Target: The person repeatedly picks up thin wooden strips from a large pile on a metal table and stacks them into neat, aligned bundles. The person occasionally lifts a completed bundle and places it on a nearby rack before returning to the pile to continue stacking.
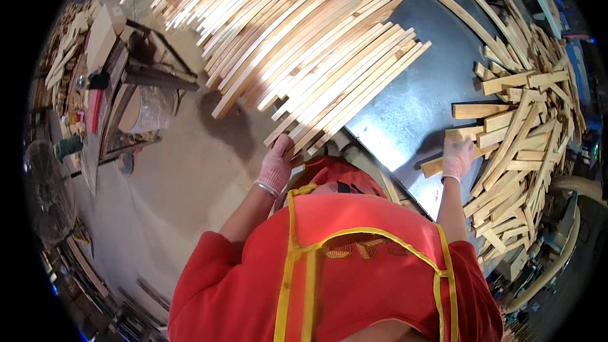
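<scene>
My left hand (277, 166), in a pale knit glove, rests against the near ends of a big stack of long light wooden slats (304, 44) that overhang the edge of a grey metal table (405, 107). My right hand (457, 157), also gloved, lies on a short wooden slat (434, 166) at the near edge of a loose pile of short wooden pieces (519, 114) on the table's right side. Fingers of both hands press on wood; a full grip cannot be made out. My red top and yellow-trimmed apron (335, 266) fill the lower middle.
A concrete floor (183, 177) lies to the left of the table. At the far left stands a cluttered bench (107, 88) with wood offcuts and a plastic-wrapped roll (149, 111). A curved hose (563, 240) and machine parts sit at the lower right.
</scene>
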